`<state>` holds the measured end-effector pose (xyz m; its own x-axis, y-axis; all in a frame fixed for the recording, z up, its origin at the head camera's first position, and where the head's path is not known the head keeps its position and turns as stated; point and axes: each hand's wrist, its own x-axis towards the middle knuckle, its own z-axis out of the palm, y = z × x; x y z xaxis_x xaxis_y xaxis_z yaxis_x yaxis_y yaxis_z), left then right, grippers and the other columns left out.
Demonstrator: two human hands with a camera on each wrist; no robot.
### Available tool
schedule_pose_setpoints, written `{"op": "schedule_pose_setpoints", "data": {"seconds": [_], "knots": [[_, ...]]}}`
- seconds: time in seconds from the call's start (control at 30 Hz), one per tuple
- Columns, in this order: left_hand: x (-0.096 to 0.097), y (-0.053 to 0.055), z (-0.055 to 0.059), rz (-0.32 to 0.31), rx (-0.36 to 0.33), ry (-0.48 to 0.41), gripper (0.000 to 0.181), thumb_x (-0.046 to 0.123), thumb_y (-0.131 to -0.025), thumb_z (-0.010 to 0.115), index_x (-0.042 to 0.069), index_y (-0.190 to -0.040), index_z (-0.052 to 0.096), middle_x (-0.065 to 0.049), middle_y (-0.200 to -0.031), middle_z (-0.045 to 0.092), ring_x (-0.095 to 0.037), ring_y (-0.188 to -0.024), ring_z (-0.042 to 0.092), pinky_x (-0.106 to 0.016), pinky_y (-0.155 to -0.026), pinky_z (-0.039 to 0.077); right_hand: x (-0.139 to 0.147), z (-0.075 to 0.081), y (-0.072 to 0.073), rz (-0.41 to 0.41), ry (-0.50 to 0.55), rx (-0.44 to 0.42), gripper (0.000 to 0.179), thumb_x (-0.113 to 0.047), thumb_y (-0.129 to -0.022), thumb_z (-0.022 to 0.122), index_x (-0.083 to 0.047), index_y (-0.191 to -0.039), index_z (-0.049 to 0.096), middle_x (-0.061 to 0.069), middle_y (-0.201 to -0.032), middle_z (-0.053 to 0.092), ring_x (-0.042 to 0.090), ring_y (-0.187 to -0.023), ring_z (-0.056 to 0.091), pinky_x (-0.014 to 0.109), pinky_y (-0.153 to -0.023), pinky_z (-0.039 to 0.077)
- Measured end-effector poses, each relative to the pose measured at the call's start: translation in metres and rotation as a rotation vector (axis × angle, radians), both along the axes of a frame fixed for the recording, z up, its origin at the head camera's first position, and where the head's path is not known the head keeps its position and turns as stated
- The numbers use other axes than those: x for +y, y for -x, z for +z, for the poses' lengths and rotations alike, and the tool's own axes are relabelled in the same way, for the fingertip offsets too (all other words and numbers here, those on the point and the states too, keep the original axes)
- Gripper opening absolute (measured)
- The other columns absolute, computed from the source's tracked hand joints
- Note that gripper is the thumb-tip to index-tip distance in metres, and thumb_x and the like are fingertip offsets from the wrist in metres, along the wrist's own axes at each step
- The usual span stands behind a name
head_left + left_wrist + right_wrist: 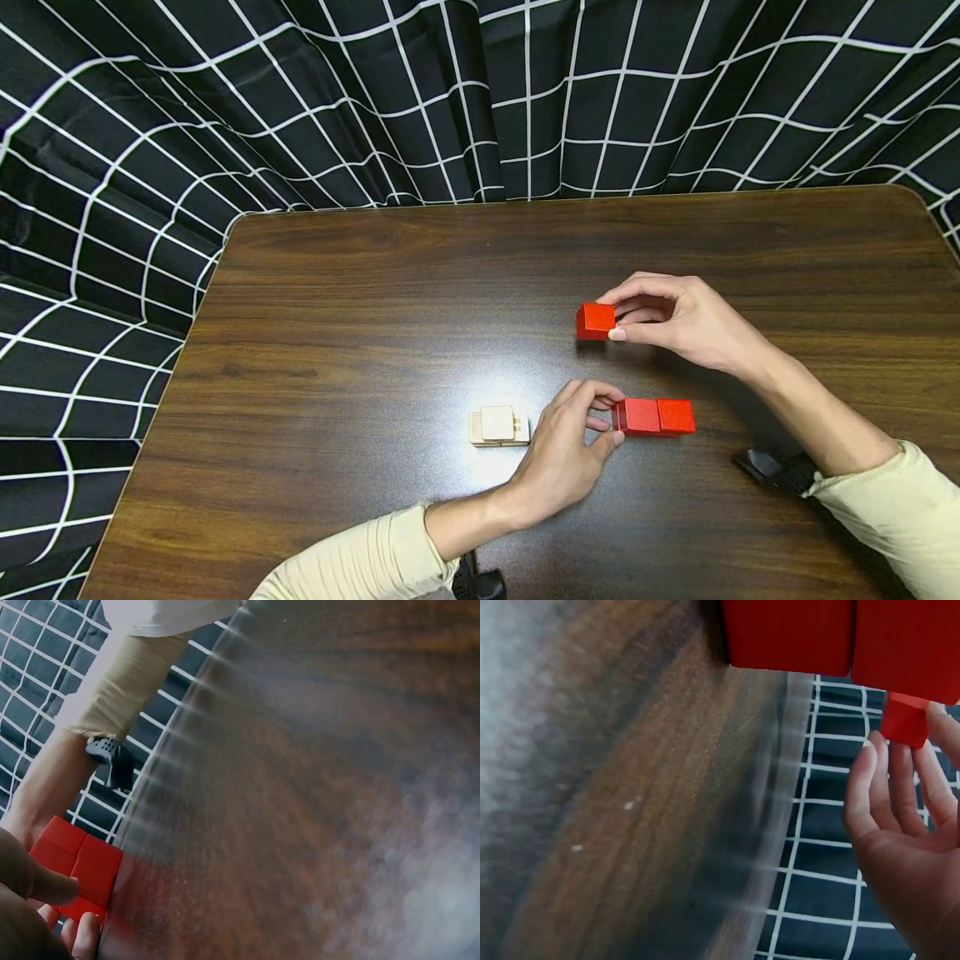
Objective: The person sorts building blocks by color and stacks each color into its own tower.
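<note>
In the head view, my right hand [686, 321] pinches a red cube [597, 321] between thumb and fingertips, behind and left of a row of two red blocks [657, 417] on the table. The left hand [566, 450] has its thumb and fingers around the left end of that row, gripping the nearer block. Its thumb lies against the red blocks [97, 870] in the left wrist view. Large in the right wrist view, two red blocks [789, 634] partly cover the small cube [904, 721] in the right hand [911, 840].
Left of the left hand stands a small cream-coloured stack of pieces [497, 423]. The brown wooden table [337, 333] is bordered at the back and left by a black curtain [412, 100] with white grid lines. A dark wrist device [776, 467] sits by the right sleeve.
</note>
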<state>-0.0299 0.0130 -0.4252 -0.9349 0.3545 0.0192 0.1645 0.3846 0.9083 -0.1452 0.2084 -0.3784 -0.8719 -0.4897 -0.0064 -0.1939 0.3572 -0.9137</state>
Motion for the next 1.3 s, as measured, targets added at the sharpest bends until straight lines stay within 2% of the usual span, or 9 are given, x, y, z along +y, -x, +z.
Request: {"op": "schedule_pose_setpoints", "data": {"seconds": [0.33,0.63,0.8,1.0,1.3], "knots": [[0.001,0.000,0.000,-0.001,-0.025,-0.013,0.038,0.004,-0.088,0.074,0.018,-0.120,0.059,0.006,-0.118,0.059,-0.004,-0.101,0.060,-0.012,-0.086,0.049,0.013,0.004,-0.011,-0.003,0.042,0.046,0.039,0.001,-0.081,0.079,-0.008,-0.117,0.070,0.007,-0.107,0.066,0.019,-0.091,0.069,0.023,-0.081,0.059],[0.000,0.000,0.000,-0.001,-0.008,-0.009,0.039,0.003,-0.087,0.075,0.016,-0.120,0.059,0.005,-0.117,0.059,-0.006,-0.102,0.060,-0.010,-0.084,0.050,0.023,0.005,-0.020,0.012,0.112,0.076,0.040,0.010,-0.079,0.077,0.000,-0.117,0.069,0.011,-0.107,0.065,0.019,-0.090,0.068,0.025,-0.081,0.059],[0.000,0.000,0.001,0.000,-0.012,-0.006,0.040,0.003,-0.086,0.075,0.016,-0.120,0.059,0.004,-0.117,0.059,-0.006,-0.102,0.060,-0.010,-0.085,0.050,0.030,0.005,-0.027,0.014,0.134,0.082,0.042,0.014,-0.077,0.077,0.002,-0.116,0.068,0.012,-0.108,0.064,0.019,-0.091,0.067,0.025,-0.081,0.059],[0.000,0.001,0.001,0.001,-0.017,-0.017,0.040,0.001,-0.086,0.075,0.015,-0.120,0.059,0.003,-0.115,0.060,-0.003,-0.093,0.062,-0.010,-0.082,0.051,0.035,0.006,-0.031,0.034,0.205,0.057,0.043,0.018,-0.076,0.075,0.005,-0.116,0.066,0.016,-0.108,0.063,0.021,-0.092,0.067,0.026,-0.082,0.059],[0.000,0.001,0.001,-0.005,-0.051,-0.014,0.038,0.004,-0.089,0.073,0.018,-0.121,0.059,0.005,-0.116,0.059,-0.002,-0.094,0.061,-0.012,-0.084,0.050,0.045,0.006,-0.045,0.057,0.147,0.097,0.047,0.020,-0.073,0.076,0.003,-0.115,0.067,0.013,-0.107,0.063,0.019,-0.094,0.064,0.020,-0.085,0.056]]}}
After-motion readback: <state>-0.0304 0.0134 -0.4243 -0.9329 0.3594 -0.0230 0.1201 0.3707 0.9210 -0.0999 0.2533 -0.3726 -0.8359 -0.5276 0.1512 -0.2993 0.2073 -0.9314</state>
